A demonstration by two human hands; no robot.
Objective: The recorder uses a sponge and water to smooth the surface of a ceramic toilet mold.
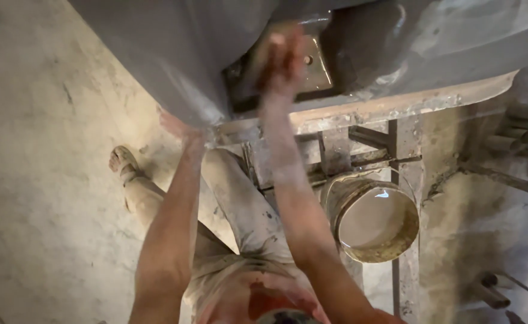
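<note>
The right hand (283, 57) is raised against a dark recess in the grey hull (156, 48), beside a bolted metal plate (316, 63); motion blur hides whether it is open or closed. The left hand (177, 127) presses open against the hull's lower edge. Below, a steel frame (360, 141) carries a bucket (375, 222) of pale liquid near the right forearm. Pipes (519, 129) lie at right.

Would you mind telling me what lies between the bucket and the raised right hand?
In the head view, a rusty metal frame and a pale ledge lie between the bucket and the right hand.
</note>
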